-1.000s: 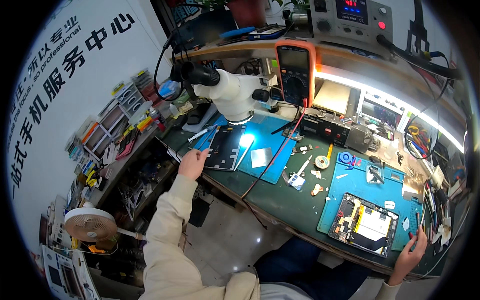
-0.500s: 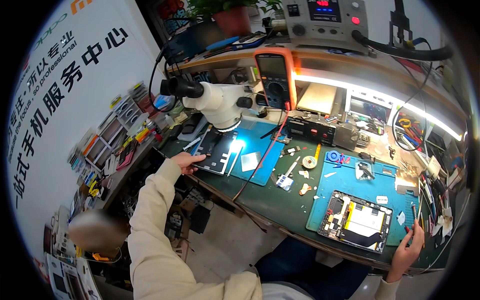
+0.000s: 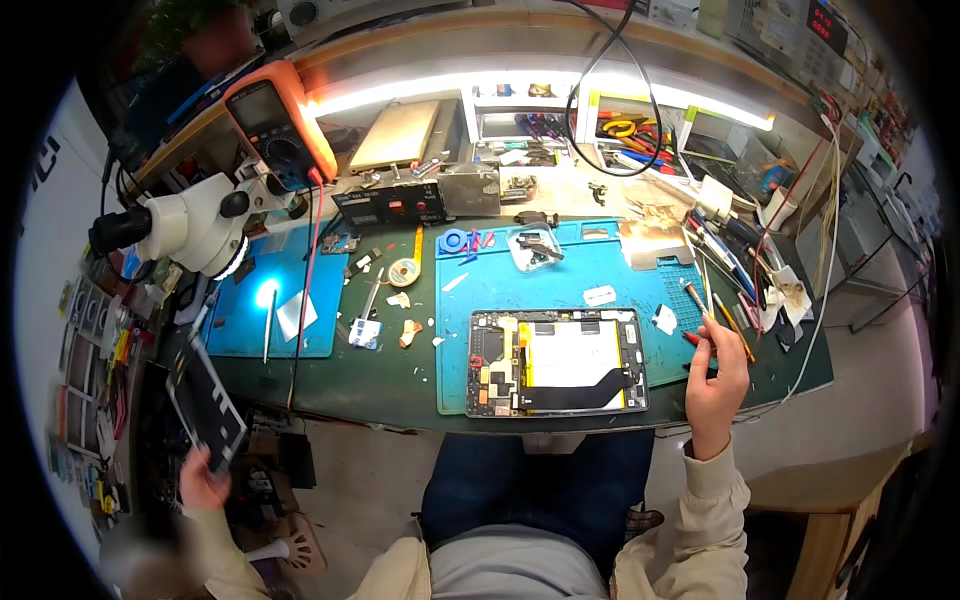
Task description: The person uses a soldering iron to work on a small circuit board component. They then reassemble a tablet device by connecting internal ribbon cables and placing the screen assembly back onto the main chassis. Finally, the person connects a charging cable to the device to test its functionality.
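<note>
From my end of the feed, I saw the left hand (image 3: 203, 484) with its fingers clamped on the lower end of a black tablet-sized panel (image 3: 205, 400), which hung tilted off the bench's left end. The right hand (image 3: 716, 384) had thumb and forefinger nearly together by a slender tool (image 3: 694, 297); I could not tell whether they gripped it. Left of that hand, an opened tablet (image 3: 484, 404) lay on the large blue work mat (image 3: 462, 290), its white battery (image 3: 572, 352) exposed and a black flex ribbon (image 3: 590, 392) crossing below. Farther left I had a tape reel (image 3: 404, 272), then a smaller blue mat (image 3: 232, 338) bearing a silvery square sheet (image 3: 297, 317). Beyond that mat stood a white microscope (image 3: 188, 226), with an orange-cased multimeter (image 3: 312, 143) behind, upright but leaning.
</note>
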